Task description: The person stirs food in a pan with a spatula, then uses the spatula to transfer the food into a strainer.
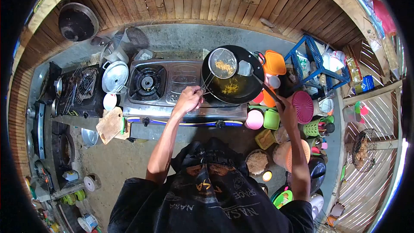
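Observation:
My left hand [189, 99] is closed around the handle of a round wire strainer [218, 56], whose mesh bowl is over the left part of a black wok [254, 92]. Golden fried shreds [224, 67] lie in the mesh. More yellowish shreds [230, 87] float in oil at the bottom of the wok. My right hand [286, 108] grips the dark handle of a spatula [245, 68]. Its pale blade is inside the wok, just right of the strainer. The wok sits on the right side of a two-burner gas stove [181, 114].
A bare burner [147, 82] is on the stove's left. Farther left are an aluminium pot [115, 77] and a cutting board [110, 125] with a green-handled knife. Plastic containers [274, 62], a blue rack [317, 56] and a pink lid [302, 107] crowd the right side.

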{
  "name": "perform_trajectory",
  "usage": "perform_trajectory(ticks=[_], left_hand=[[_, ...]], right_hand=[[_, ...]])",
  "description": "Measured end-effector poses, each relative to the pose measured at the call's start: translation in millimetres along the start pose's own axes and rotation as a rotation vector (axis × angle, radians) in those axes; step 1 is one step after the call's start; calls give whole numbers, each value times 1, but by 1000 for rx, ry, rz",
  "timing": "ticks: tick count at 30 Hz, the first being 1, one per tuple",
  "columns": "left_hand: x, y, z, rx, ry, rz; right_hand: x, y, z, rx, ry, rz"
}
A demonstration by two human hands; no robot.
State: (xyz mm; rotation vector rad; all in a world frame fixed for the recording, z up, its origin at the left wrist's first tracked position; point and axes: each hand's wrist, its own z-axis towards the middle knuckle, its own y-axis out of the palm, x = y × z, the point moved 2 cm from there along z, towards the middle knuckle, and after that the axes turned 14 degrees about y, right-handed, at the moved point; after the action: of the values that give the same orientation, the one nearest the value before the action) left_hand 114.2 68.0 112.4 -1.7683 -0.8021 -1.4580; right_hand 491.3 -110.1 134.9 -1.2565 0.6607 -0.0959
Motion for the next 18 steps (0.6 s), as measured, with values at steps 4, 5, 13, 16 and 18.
perform_trajectory(ticks=[4,5,13,16,18], left_hand=[[1,-1,-2,13,-7,-6],[1,-1,-2,14,-9,-4],[4,-4,-6,-5,-28,-127],[0,-4,-5,-9,-26,-112],[-2,-4,-4,-13,-17,-121]], right_hand=[[-2,12,2,-49,-46,15],[1,13,3,-51,-46,17],[-18,-11,3,-291,60,-75],[-18,-13,2,-323,-3,-20],[-22,-15,4,-317,-17,-26]])
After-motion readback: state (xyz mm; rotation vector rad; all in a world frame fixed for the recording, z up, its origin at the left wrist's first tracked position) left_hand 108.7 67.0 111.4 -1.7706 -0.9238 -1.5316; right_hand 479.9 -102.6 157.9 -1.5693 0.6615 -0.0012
